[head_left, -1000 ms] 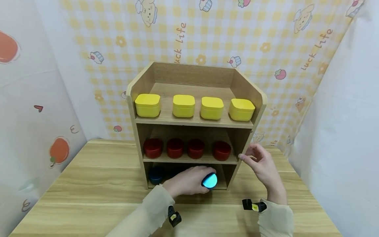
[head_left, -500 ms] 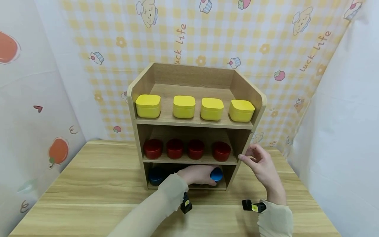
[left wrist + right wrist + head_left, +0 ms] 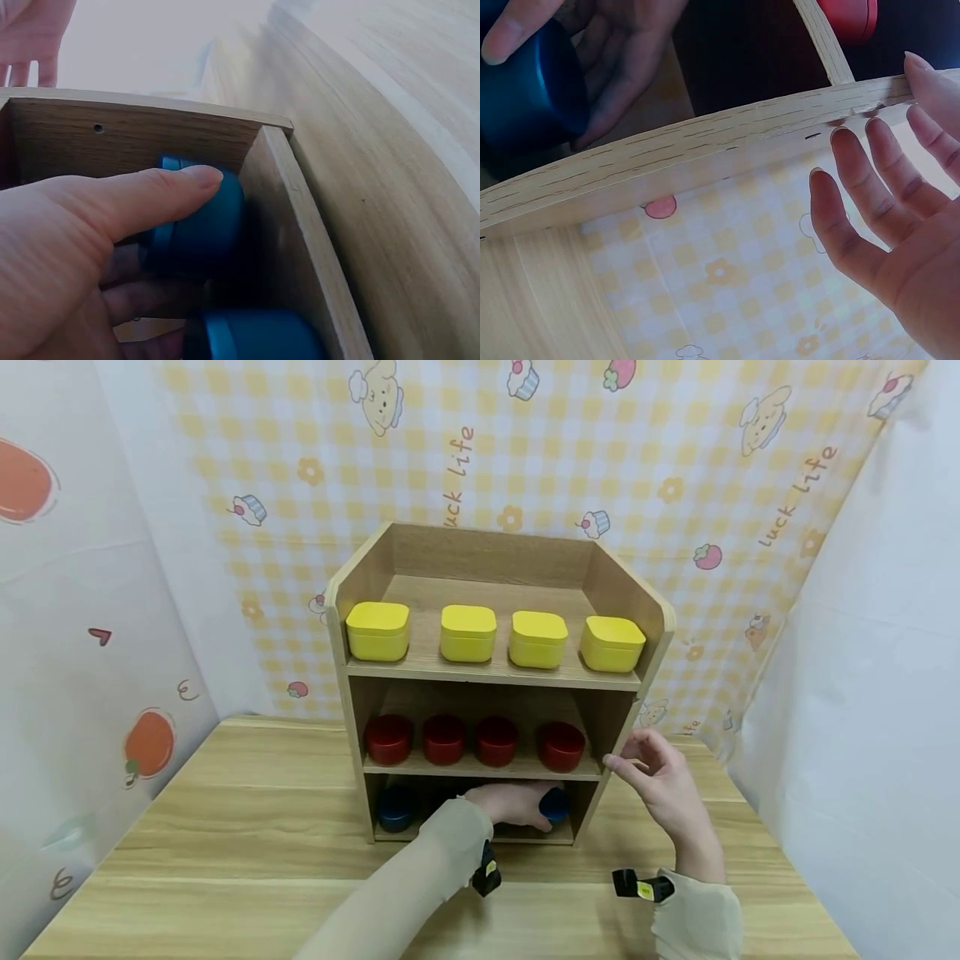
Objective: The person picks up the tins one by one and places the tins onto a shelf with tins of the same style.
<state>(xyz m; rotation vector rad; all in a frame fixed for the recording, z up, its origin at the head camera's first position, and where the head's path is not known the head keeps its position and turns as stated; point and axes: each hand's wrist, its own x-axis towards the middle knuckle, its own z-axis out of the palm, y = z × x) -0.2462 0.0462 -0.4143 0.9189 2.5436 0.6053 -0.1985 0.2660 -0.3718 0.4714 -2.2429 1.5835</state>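
My left hand [image 3: 513, 802] reaches into the bottom compartment of the wooden shelf [image 3: 495, 674] and grips a blue round lidded tin [image 3: 555, 807] near its right wall. In the left wrist view, the thumb lies along this tin [image 3: 206, 225], with the fingers mostly hidden beneath. Another blue tin [image 3: 262, 337] sits beside those fingers. At the shelf's right side panel, my right hand [image 3: 660, 777] has its thumb at the front edge. Its loosely bent fingers [image 3: 855, 187] are by the panel's outer face in the right wrist view.
Several yellow square boxes [image 3: 468, 633] stand along the top shelf, and several red round tins [image 3: 443, 741] line the middle one. A blue tin [image 3: 396, 807] is at the bottom left. The shelf stands on a wooden table [image 3: 225, 860] before a checked cloth [image 3: 510, 460].
My left hand has moved right and deeper into the bottom compartment, carrying the blue tin, which was tilted towards the front and is now near the right wall. My right hand has stayed at the panel.
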